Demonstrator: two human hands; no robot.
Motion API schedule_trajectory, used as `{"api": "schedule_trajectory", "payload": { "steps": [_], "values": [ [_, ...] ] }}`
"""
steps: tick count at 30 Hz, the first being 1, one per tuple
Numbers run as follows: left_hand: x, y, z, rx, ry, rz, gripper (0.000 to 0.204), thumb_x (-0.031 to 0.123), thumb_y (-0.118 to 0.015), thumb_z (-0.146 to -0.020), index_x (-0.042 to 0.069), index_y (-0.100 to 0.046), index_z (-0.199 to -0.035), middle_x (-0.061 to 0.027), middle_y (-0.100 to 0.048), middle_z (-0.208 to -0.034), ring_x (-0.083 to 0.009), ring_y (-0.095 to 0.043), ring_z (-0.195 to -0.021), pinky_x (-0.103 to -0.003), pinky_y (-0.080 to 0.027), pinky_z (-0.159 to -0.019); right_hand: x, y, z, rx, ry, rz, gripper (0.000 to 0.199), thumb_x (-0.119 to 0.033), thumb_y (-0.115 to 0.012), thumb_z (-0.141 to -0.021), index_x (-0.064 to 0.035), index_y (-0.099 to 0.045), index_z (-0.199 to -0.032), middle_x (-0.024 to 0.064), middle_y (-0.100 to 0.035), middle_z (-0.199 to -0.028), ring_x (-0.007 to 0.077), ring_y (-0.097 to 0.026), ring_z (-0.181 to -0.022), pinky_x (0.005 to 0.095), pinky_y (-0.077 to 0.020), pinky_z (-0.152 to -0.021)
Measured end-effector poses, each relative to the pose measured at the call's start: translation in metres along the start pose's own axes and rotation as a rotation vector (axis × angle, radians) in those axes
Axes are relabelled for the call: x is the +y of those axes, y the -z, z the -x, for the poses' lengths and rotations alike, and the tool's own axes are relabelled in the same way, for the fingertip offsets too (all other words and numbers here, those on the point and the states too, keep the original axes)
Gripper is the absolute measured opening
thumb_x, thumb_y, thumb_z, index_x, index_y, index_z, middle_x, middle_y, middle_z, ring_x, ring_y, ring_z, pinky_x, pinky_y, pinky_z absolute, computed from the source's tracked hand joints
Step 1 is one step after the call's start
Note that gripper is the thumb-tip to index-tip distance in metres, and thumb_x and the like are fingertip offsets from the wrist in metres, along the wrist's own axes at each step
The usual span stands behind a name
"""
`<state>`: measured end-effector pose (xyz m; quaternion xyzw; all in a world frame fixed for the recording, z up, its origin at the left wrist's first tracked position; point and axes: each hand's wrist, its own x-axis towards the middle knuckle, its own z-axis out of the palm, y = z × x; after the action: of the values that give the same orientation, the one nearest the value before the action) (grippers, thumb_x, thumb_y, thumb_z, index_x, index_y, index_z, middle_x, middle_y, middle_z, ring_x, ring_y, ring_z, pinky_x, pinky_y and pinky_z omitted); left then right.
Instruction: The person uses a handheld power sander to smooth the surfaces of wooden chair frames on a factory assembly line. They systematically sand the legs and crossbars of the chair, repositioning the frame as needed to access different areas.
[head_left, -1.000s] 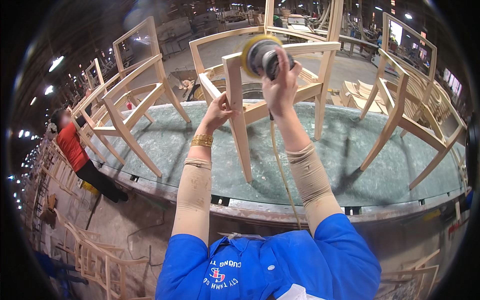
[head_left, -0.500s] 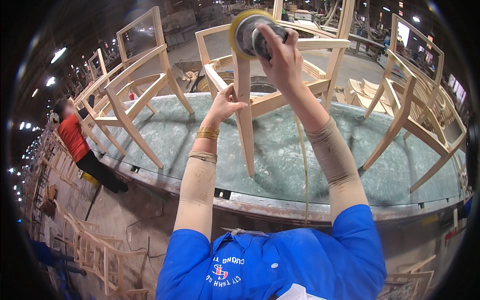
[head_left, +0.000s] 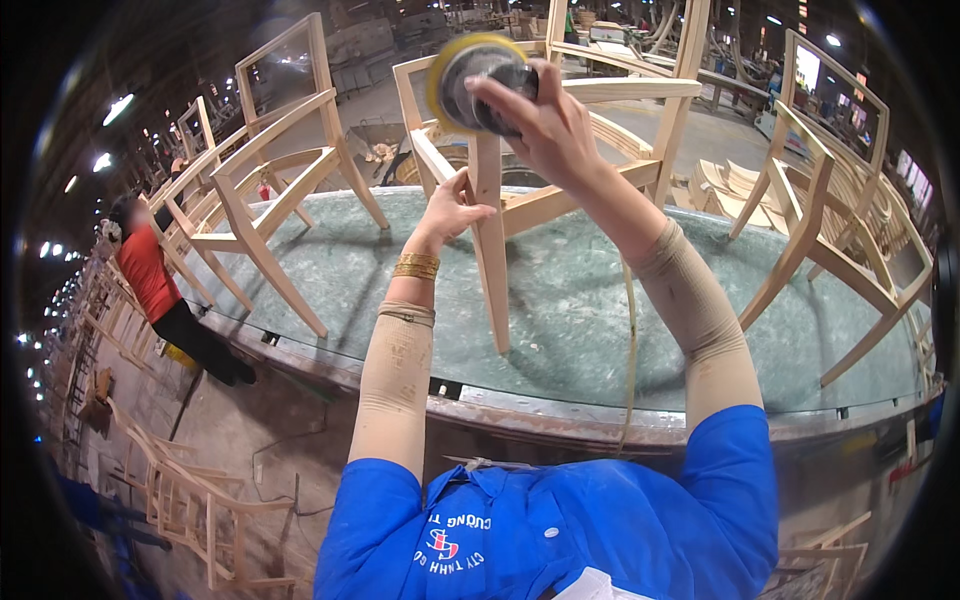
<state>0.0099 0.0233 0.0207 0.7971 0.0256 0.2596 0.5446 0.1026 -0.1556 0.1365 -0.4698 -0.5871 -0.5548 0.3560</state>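
Note:
My right hand point(head_left: 550, 128) is wrapped round a disc sander point(head_left: 458, 90) with a yellow-edged round pad, tilted over the front corner of a bare wooden chair's armrest. Whether the pad touches the wood is hidden by the sander itself. Lower down, my left hand point(head_left: 452, 210) grips the front leg point(head_left: 489, 265) of that chair beside the seat rail, thumb across it. The chair stands on a green worktable point(head_left: 570, 350). A thin yellowish hose point(head_left: 631, 345) hangs beneath my right forearm to the table's near edge.
Similar wooden chairs stand on the table at left point(head_left: 262, 215) and right point(head_left: 800, 240). A person in a red top point(head_left: 150, 275) is at the table's left end. Curved wooden pieces point(head_left: 735, 185) are stacked beyond the table; more chair frames point(head_left: 200, 510) stand on the floor at lower left.
My right hand has moved the sander left and slightly down, past the chair's front corner. The hose has swung right. My left hand has kept its hold on the leg.

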Motion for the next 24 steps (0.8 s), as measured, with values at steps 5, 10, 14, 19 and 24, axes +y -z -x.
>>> {"api": "schedule_trajectory", "payload": {
  "steps": [5,10,14,19,24],
  "values": [
    [0.004,-0.007,0.001,0.024,-0.014,0.033,0.066,-0.004,-0.077,-0.067,0.001,-0.05,-0.127,-0.0045,-0.06,-0.117,-0.0142,-0.058,-0.101,-0.028,-0.05,-0.088,0.011,0.004,-0.002,0.012,-0.143,0.052,0.069,-0.012,-0.076,-0.067,-0.0395,-0.052,-0.127,0.0119,-0.043,-0.1,0.0256,-0.061,-0.07,0.0347,-0.0571,-0.057],
    [0.006,-0.001,0.001,0.025,-0.019,0.002,0.064,-0.005,-0.076,-0.067,0.0,-0.051,-0.125,-0.0053,-0.06,-0.117,-0.0148,-0.059,-0.101,-0.028,-0.049,-0.088,0.006,0.003,0.003,-0.007,-0.051,0.038,0.068,-0.014,-0.076,-0.067,-0.0389,-0.053,-0.125,0.012,-0.044,-0.101,0.0253,-0.061,-0.07,0.0342,-0.0571,-0.056],
    [0.006,-0.007,0.0,0.015,-0.026,0.023,0.062,-0.004,-0.076,-0.067,0.0,-0.052,-0.124,-0.0048,-0.06,-0.114,-0.0144,-0.059,-0.098,-0.028,-0.05,-0.087,0.016,0.006,0.001,-0.028,-0.212,0.085,0.069,-0.013,-0.075,-0.068,-0.0415,-0.052,-0.126,0.0117,-0.045,-0.1,0.0249,-0.062,-0.071,0.0344,-0.0573,-0.056],
    [-0.001,0.003,-0.001,-0.002,-0.063,0.001,0.063,-0.004,-0.076,-0.068,0.001,-0.052,-0.125,-0.004,-0.06,-0.112,-0.0144,-0.059,-0.097,-0.029,-0.05,-0.086,0.009,0.002,0.012,-0.062,-0.121,0.028,0.069,-0.01,-0.074,-0.069,-0.0422,-0.052,-0.126,0.013,-0.045,-0.103,0.0288,-0.063,-0.074,0.0379,-0.0579,-0.06],
    [-0.002,0.0,-0.002,-0.009,-0.062,0.011,0.062,-0.003,-0.077,-0.069,0.002,-0.051,-0.126,-0.0033,-0.059,-0.115,-0.0148,-0.058,-0.098,-0.029,-0.05,-0.087,0.042,0.017,-0.001,0.146,-0.457,0.119,0.074,-0.007,-0.077,-0.065,-0.0363,-0.05,-0.128,0.0152,-0.046,-0.104,0.0324,-0.063,-0.075,0.0406,-0.0562,-0.06]
  ]
}}
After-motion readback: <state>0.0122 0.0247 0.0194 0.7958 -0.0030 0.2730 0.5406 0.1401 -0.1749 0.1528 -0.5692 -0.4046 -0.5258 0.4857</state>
